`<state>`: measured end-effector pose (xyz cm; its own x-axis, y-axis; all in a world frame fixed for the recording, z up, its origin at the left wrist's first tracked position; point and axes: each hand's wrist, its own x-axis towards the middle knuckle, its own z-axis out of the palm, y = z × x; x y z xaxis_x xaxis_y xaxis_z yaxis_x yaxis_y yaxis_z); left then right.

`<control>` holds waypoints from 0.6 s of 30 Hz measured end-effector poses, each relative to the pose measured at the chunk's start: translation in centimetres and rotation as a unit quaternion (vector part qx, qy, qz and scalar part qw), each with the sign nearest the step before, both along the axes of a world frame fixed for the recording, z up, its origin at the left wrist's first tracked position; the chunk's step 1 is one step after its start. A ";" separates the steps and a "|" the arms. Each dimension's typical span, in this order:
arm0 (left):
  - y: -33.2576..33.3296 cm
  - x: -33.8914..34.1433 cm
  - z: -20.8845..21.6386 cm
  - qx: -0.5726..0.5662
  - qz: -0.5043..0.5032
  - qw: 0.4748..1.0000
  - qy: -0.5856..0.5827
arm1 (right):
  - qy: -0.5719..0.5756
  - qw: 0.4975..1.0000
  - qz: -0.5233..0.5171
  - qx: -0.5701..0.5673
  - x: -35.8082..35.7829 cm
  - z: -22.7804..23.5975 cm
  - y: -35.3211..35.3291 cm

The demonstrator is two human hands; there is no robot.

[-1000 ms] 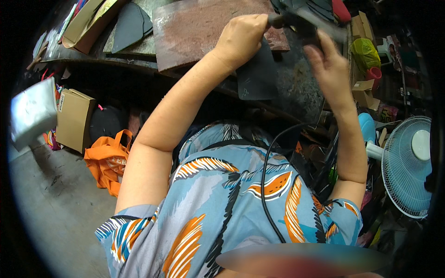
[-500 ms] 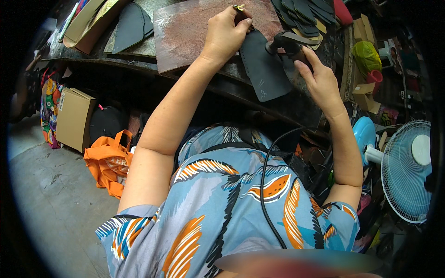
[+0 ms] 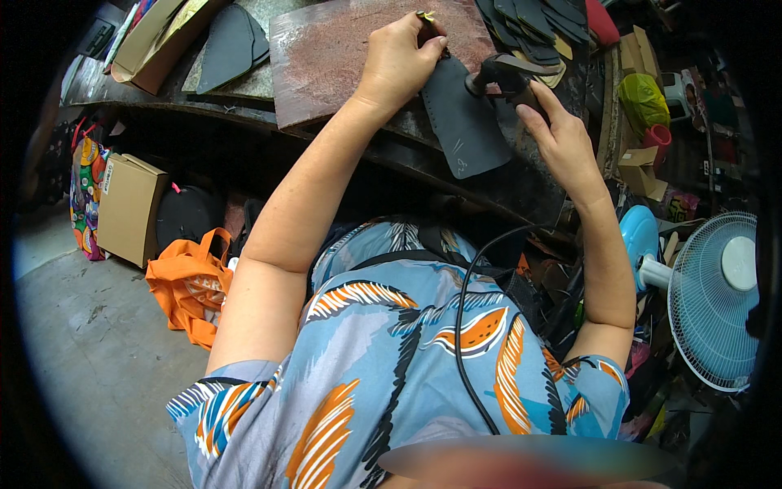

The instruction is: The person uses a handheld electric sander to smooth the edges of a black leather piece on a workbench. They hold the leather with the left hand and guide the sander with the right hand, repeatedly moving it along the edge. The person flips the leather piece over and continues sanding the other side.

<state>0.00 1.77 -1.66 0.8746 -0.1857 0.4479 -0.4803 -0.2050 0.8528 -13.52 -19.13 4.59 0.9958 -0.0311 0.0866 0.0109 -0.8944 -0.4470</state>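
A black sole-shaped piece of sheet material (image 3: 464, 134), with small holes along its left edge and pale marks low down, lies at the near edge of the workbench. At its far end my left hand (image 3: 397, 61) is closed round a short punch-like tool (image 3: 427, 29) with a yellowish top. The tool's lower end is mostly hidden by my fingers. My right hand (image 3: 562, 138) grips a hammer (image 3: 505, 77) by its dark handle. The hammer's head hangs over the right side of the black piece, apart from the punch-like tool.
A reddish, worn board (image 3: 326, 61) lies on the bench beneath my left hand. More black cut pieces are stacked at the far right (image 3: 533, 24) and left (image 3: 232, 49). An open cardboard box (image 3: 159, 57) stands far left. A fan (image 3: 713, 293) is at right.
My left hand has shifted very slightly toward the right with the punch-like tool. The hammer and the black piece are nearly where they were.
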 end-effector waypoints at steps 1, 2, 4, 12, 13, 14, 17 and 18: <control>0.0 0.0 0.0 -0.001 -0.001 1.000 -0.005 | 0.021 1.000 -0.017 0.002 0.0 0.3 0.1; 0.0 0.0 0.1 -0.003 -0.002 1.000 -0.011 | 0.011 1.000 -0.013 0.007 0.0 1.0 0.3; -0.2 -0.1 0.1 0.030 0.016 0.999 -0.042 | -0.032 0.998 -0.010 0.057 0.1 2.9 1.3; -1.2 -1.1 1.0 0.103 0.007 0.973 -0.204 | -0.322 0.919 0.119 0.192 0.3 10.3 3.8; -1.3 -1.3 1.1 0.122 0.007 0.970 -0.212 | -0.297 0.942 0.113 0.110 0.8 9.0 3.5; -1.4 -1.5 1.1 0.140 0.012 0.966 -0.216 | -0.162 0.985 0.029 0.047 1.0 7.0 3.5; -1.4 -1.1 1.1 0.103 0.021 0.971 -0.215 | -0.109 0.992 -0.033 0.058 0.5 2.8 1.3; -1.2 -1.2 0.8 0.085 0.025 0.980 -0.180 | -0.073 0.996 -0.022 0.044 0.4 1.9 0.8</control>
